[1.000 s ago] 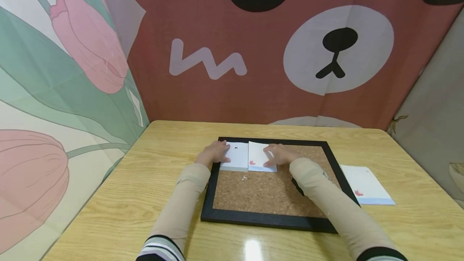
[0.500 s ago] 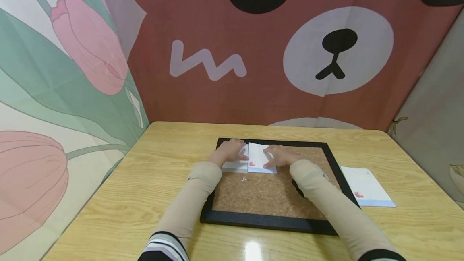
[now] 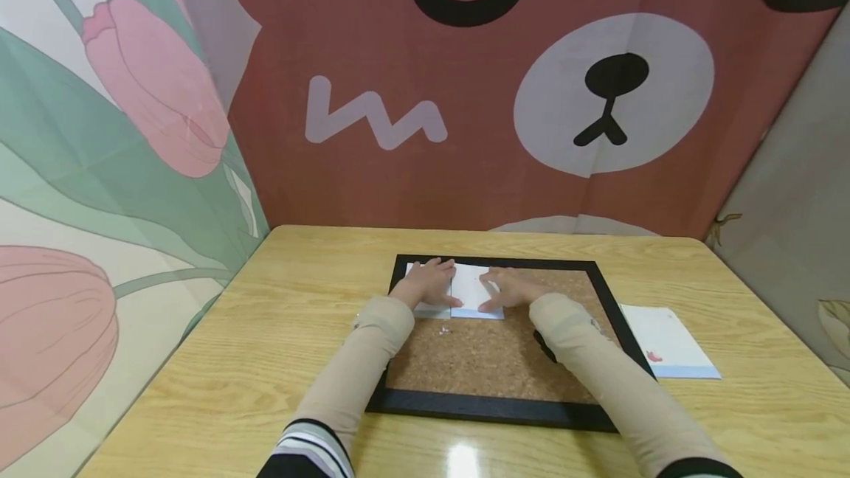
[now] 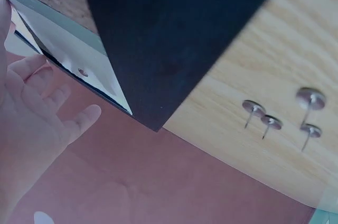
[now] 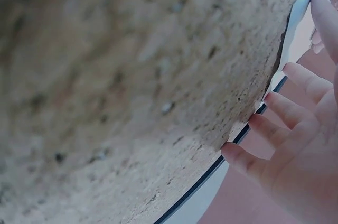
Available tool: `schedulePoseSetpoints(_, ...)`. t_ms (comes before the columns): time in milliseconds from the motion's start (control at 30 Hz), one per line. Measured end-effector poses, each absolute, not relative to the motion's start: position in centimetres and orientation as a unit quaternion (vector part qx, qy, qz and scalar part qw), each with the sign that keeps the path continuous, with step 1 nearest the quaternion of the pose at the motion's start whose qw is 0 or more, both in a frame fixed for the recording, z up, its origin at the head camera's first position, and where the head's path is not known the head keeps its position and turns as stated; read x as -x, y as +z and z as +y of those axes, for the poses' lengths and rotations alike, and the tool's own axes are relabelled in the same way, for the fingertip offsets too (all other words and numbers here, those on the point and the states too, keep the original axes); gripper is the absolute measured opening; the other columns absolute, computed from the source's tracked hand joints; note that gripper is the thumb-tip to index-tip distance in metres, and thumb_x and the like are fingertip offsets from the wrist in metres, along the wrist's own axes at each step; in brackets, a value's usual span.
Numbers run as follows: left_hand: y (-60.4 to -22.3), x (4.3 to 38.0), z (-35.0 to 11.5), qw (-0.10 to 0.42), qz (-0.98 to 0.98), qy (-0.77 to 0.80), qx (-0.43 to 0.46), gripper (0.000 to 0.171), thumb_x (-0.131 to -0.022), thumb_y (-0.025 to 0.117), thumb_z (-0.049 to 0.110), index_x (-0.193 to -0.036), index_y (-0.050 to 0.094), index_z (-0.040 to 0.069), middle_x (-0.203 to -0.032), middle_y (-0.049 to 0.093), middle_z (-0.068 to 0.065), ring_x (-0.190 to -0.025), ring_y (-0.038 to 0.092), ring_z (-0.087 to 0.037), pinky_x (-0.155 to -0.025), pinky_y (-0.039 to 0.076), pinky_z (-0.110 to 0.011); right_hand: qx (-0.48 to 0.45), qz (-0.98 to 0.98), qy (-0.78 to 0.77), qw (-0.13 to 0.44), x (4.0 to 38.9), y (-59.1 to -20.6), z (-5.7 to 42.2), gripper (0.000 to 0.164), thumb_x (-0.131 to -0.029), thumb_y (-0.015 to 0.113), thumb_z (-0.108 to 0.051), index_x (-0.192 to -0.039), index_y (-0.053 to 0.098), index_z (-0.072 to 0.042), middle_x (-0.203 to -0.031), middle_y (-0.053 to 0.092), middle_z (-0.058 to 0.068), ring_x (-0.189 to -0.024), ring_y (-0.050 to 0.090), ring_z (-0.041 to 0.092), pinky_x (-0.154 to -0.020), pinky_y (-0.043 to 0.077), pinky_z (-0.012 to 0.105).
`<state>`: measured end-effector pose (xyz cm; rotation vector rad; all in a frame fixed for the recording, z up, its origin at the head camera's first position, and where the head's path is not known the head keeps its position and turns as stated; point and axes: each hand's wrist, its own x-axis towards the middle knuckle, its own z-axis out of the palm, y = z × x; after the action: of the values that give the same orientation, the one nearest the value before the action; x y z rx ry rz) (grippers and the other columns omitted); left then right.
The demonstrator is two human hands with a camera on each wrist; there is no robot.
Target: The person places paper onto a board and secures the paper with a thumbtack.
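Note:
Two white paper sheets lie side by side at the top left of a black-framed cork board (image 3: 491,367). My left hand (image 3: 430,285) reaches across the left sheet (image 3: 434,312), its fingertips at the left edge of the right sheet (image 3: 468,288). Spread fingers of my right hand (image 3: 510,289) touch the right sheet's right side. In the right wrist view the right fingertips (image 5: 229,150) meet the cork and paper edge. A small round tack head (image 4: 83,72) shows on the left sheet in the left wrist view. The left hand covers much of that sheet.
Several metal thumbtacks (image 4: 272,122) stand point down on the table left of the board. Another printed sheet (image 3: 667,338) lies on the table to the right. Small whitish bits (image 3: 444,330) sit on the cork below the sheets. A printed curtain (image 3: 372,190) hangs behind the table.
My left hand has moved rightward from the left sheet's left edge, across that sheet, to the left edge of the right sheet. The right hand has stayed nearly in place.

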<state>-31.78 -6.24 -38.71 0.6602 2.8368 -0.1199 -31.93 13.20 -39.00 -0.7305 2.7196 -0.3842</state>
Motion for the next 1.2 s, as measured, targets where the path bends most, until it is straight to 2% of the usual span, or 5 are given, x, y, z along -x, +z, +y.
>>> schedulePoseSetpoints(400, -39.0, 31.7, -6.4, 0.132, 0.968, -0.024, -0.214, 0.076, -0.082, 0.048, 0.059, -0.141, 0.029, 0.015, -0.145, 0.023, 0.002, -0.132, 0.018, -0.021, -0.103, 0.017, -0.047, 0.252, 0.940, -0.152, 0.170, 31.6, -38.9, 13.4, 0.075, -0.079, 0.066, -0.037, -0.135, 0.034, 0.002, -0.141, 0.021, 0.024, -0.128, 0.019, 0.039, -0.100, 0.017, 0.054)
schedulePoseSetpoints(900, -39.2, 31.6, -6.4, 0.135, 0.969, -0.028, -0.204, 0.075, -0.083, 0.048, 0.057, -0.142, 0.026, 0.016, -0.146, 0.020, 0.002, -0.133, 0.016, -0.021, -0.102, 0.017, -0.048, 0.242, 0.942, -0.154, 0.176, 31.8, -39.1, 13.3, 0.079, -0.078, 0.067, -0.038, -0.137, 0.031, 0.000, -0.143, 0.019, 0.022, -0.130, 0.016, 0.037, -0.101, 0.015, 0.052)
schedulePoseSetpoints(1067, -38.2, 31.4, -7.1, 0.159, 0.966, -0.006, -0.206, 0.077, -0.082, 0.048, 0.058, -0.141, 0.029, 0.012, -0.144, 0.026, -0.003, -0.130, 0.023, -0.022, -0.102, 0.022, -0.043, 0.240, 0.941, -0.157, 0.179, 31.7, -39.2, 13.3, 0.080, -0.077, 0.068, -0.039, -0.137, 0.032, 0.000, -0.143, 0.020, 0.021, -0.130, 0.016, 0.036, -0.102, 0.015, 0.051)
schedulePoseSetpoints(1200, -36.1, 31.1, -8.7, 0.158, 0.967, 0.058, -0.192, 0.069, -0.084, 0.056, 0.045, -0.138, 0.033, 0.009, -0.140, 0.034, -0.006, -0.127, 0.030, -0.024, -0.101, 0.025, -0.039, 0.247, 0.942, -0.152, 0.171, 31.8, -39.1, 13.4, 0.080, -0.076, 0.068, -0.039, -0.136, 0.033, 0.001, -0.143, 0.020, 0.022, -0.130, 0.017, 0.037, -0.101, 0.015, 0.052)
